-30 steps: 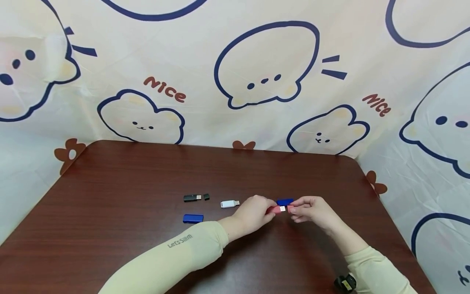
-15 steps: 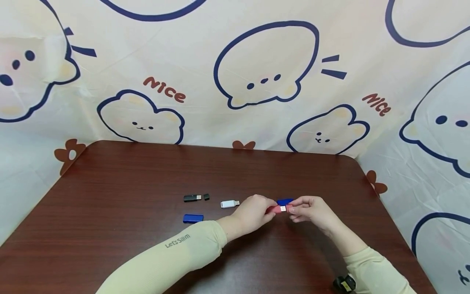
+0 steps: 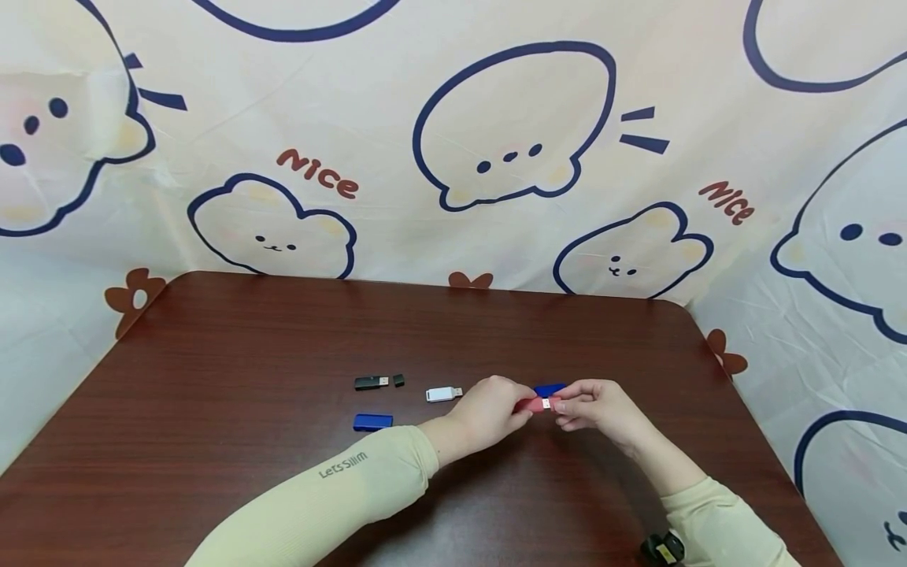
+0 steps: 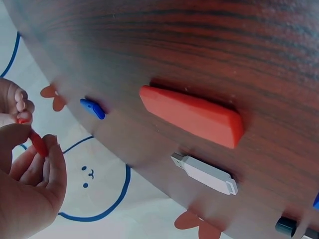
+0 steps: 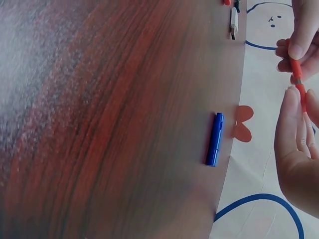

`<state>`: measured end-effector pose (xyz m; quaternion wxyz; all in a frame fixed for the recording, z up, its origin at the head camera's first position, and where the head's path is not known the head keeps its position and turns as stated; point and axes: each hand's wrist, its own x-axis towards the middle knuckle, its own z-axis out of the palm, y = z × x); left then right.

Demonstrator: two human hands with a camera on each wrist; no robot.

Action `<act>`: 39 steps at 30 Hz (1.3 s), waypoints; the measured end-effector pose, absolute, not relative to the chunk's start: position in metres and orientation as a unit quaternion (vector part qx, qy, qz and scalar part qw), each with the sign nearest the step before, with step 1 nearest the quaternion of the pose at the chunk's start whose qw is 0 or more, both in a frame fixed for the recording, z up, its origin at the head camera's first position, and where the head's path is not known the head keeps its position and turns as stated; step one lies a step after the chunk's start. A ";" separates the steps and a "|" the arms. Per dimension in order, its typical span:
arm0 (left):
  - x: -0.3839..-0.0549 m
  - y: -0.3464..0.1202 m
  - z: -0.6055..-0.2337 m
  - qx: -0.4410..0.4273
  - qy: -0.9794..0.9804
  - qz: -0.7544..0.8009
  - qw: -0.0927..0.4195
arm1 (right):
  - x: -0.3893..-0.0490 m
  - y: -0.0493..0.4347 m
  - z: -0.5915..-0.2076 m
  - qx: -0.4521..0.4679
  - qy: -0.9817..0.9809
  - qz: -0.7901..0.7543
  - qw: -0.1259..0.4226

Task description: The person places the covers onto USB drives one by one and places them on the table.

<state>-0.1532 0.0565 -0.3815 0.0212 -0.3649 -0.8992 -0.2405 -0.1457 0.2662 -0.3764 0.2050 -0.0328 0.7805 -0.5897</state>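
My left hand (image 3: 492,408) pinches the body of a red USB flash drive (image 3: 534,404). Facing it, my right hand (image 3: 602,408) pinches the drive's red cap (image 5: 302,94) between thumb and fingers. A short stretch of the metal plug (image 5: 298,81) shows between body and cap, the two lined up end to end. Just beyond the hands lies a blue USB drive (image 3: 549,390). A larger-looking red stick-shaped piece (image 4: 189,117) rests on the table in the left wrist view, hidden by my left hand in the head view.
Left of my hands are a white USB drive (image 3: 443,394) with bare plug, a black uncapped drive (image 3: 370,383) beside its black cap (image 3: 398,379), and another blue drive (image 3: 372,422). They lie on a brown table (image 3: 248,346), with a printed curtain (image 3: 383,118) behind it.
My right hand has moved slightly left, bringing the red cap from apart to over part of the plug, so less metal shows. The left hand stays nearly still.
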 end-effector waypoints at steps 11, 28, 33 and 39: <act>-0.154 0.056 -0.381 -0.373 -0.896 -0.241 0.027 | -0.146 0.265 -0.379 -0.028 0.768 -0.606 0.206; -0.153 0.057 -0.381 -0.381 -0.894 -0.235 0.027 | -0.144 0.262 -0.381 -0.034 0.758 -0.615 0.213; -0.154 0.056 -0.382 -0.382 -0.891 -0.243 0.022 | -0.143 0.261 -0.380 -0.040 0.752 -0.624 0.211; -0.153 0.056 -0.381 -0.392 -0.887 -0.245 0.020 | -0.142 0.261 -0.379 -0.042 0.748 -0.628 0.210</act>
